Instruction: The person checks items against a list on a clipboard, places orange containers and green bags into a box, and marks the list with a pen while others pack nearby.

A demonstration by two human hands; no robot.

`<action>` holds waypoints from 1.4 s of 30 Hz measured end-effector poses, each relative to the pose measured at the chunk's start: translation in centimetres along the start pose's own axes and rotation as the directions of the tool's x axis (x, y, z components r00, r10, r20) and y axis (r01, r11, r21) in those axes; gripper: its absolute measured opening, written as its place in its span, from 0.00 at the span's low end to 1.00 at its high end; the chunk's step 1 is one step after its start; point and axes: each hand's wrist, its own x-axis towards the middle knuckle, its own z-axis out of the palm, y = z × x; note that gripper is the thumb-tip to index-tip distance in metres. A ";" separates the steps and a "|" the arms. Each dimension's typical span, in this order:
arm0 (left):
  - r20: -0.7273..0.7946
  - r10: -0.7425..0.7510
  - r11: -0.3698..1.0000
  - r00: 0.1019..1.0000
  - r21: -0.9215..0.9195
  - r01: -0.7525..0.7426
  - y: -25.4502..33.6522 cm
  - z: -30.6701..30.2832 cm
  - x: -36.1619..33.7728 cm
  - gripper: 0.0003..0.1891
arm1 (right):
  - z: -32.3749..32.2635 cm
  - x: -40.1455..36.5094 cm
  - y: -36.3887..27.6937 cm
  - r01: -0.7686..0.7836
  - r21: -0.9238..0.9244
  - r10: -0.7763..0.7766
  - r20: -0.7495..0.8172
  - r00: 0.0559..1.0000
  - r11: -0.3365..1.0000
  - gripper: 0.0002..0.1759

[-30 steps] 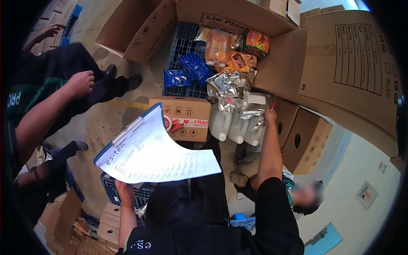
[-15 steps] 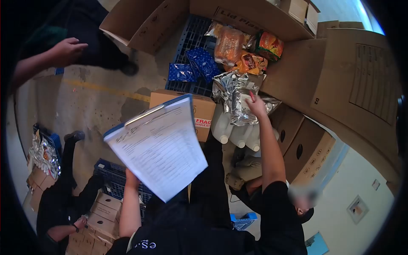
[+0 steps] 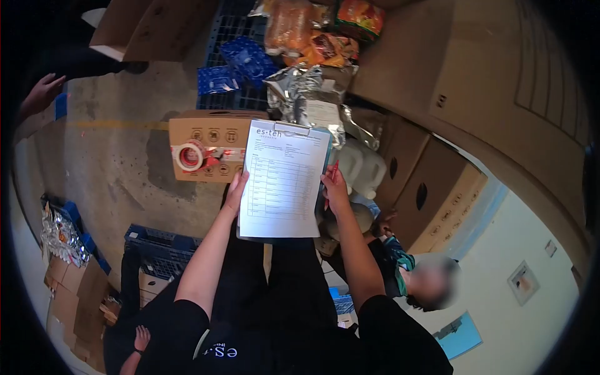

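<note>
A clipboard [image 3: 292, 130] with a printed form [image 3: 282, 187] under its metal clip faces me in the middle of the head view. My left hand [image 3: 236, 192] grips the board's left edge, the thumb at the paper's side and the other fingers hidden behind. At the right edge, my right hand [image 3: 336, 189] is closed around a red pen [image 3: 335, 167], close against the board. The sheet carries a heading and a ruled table. Just beyond the clipboard lie silver foil packs [image 3: 304, 94], and white plastic jugs [image 3: 369, 172] stand to the right.
Behind the clipboard, a carton [image 3: 206, 125] bears a tape roll [image 3: 189, 155]. Blue packs [image 3: 247, 59] and orange packets [image 3: 328, 49] lie around a blue pallet [image 3: 215, 44]. Large cartons [image 3: 431, 200] stand at right. Another person [image 3: 400, 265] is close at right; others' hands show at left.
The clipboard has swung from tilted at left to upright before me. My right hand has come back from the foil packs to the board's edge, still with the pen. My view has shifted.
</note>
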 end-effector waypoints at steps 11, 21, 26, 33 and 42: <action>0.828 -0.082 0.669 0.555 0.459 -0.585 -5.7 25.5 -7.8 0.21 | -22.2 -19.1 -8.9 0.479 -0.170 -0.437 -0.727 0.529 0.861 0.20; 0.683 -0.077 0.846 0.727 0.430 -0.314 -7.3 25.5 -2.9 0.19 | -36.8 -10.9 -10.2 -0.397 -0.876 -0.854 -0.412 0.319 0.275 0.19; 0.051 0.282 0.715 0.958 0.655 -0.245 -3.5 6.2 -0.7 0.18 | -35.2 -10.2 -9.1 -0.339 -0.883 -0.908 -0.392 0.147 0.326 0.18; -0.419 0.216 0.842 0.882 0.537 0.049 -0.8 -5.1 -5.0 0.17 | -31.4 -12.7 -10.9 -0.267 -0.956 -0.971 -0.172 0.164 0.124 0.14; -0.146 0.081 0.542 0.986 0.837 0.079 -5.9 -3.2 -7.4 0.22 | -18.3 -11.7 -12.3 -0.395 -0.916 -0.987 0.001 0.158 -0.065 0.19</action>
